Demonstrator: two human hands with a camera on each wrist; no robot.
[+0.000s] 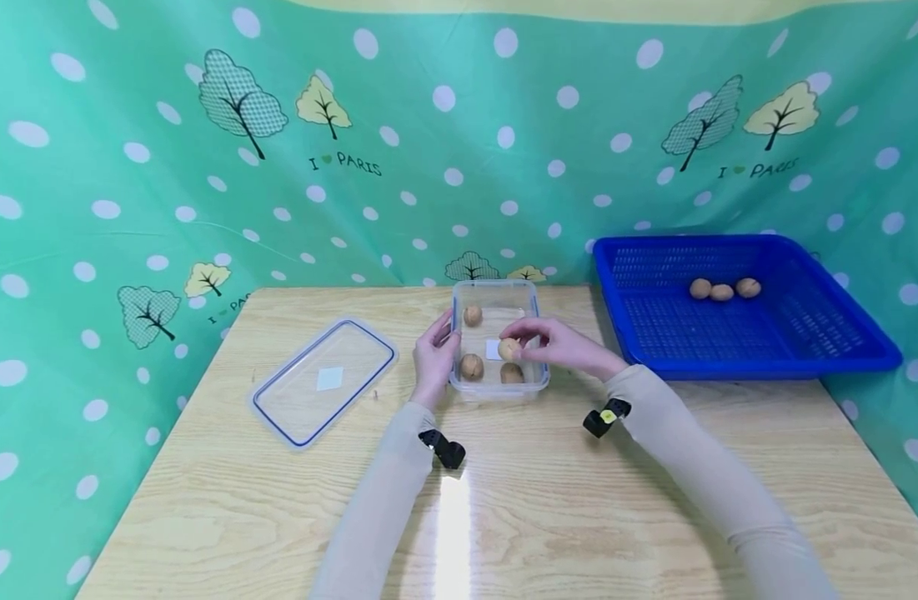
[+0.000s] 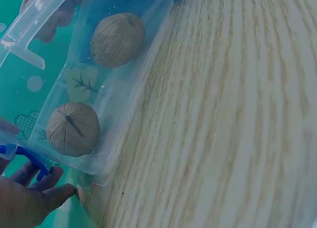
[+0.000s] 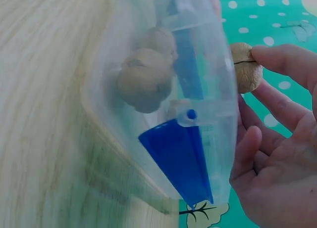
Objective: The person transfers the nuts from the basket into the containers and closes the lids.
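A clear plastic food container (image 1: 499, 387) stands on the table with several walnuts inside, among them a walnut (image 1: 472, 367) at its near left corner. My left hand (image 1: 436, 354) holds the container's left side; the left wrist view shows its fingers (image 2: 52, 193) around a blue latch. Between thumb and fingers my right hand (image 1: 559, 343) pinches a walnut (image 3: 246, 68), at the container's right part in the head view. From the right wrist the walnut appears at rim height, clear of those below. A blue latch (image 3: 176, 161) hangs loose on the container's right side.
The container's lid (image 1: 293, 379), with a blue seal and a pale label, lies on the table to the left. A blue plastic basket (image 1: 729, 367) at the right back holds 3 walnuts (image 1: 722, 292). A green patterned cloth (image 1: 443, 167) hangs behind the wooden table (image 1: 534, 500).
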